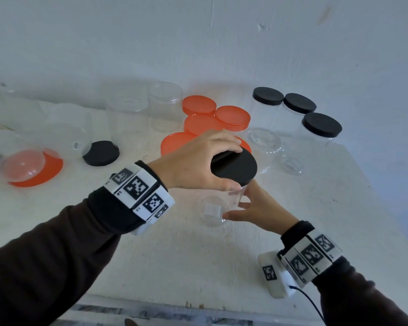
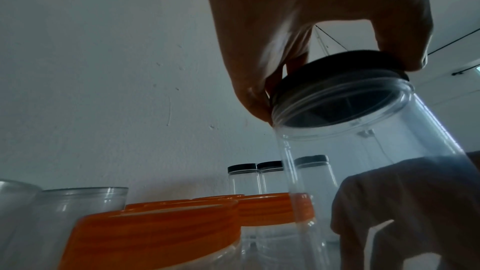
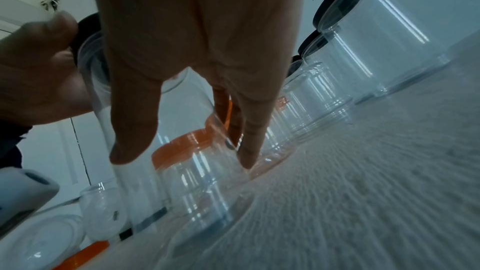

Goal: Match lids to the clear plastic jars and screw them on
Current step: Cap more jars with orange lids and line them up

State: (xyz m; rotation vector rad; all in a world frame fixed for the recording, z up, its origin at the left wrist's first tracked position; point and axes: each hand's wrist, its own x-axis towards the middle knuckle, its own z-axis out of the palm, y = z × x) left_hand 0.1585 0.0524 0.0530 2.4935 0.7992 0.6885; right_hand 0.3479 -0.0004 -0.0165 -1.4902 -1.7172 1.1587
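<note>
A clear plastic jar [image 1: 218,208] stands on the white table [image 1: 174,260] in the middle of the head view. A black lid [image 1: 236,167] sits on its mouth, slightly tilted. My left hand [image 1: 218,164] grips the lid's rim from above, thumb near me and fingers on the far side. My right hand [image 1: 238,205] holds the jar's lower wall from the right. The left wrist view shows the lid [image 2: 345,65] on the jar's threaded neck [image 2: 337,98]. In the right wrist view my thumb and fingers [image 3: 249,151] wrap the jar [image 3: 182,182].
Three jars with black lids [image 1: 320,128] stand at the back right, and several orange-lidded jars [image 1: 231,118] at the back centre. A loose black lid [image 1: 101,152] and an orange lid [image 1: 52,170] lie left, among open jars [image 1: 127,118]. The table's front edge [image 1: 174,300] is near.
</note>
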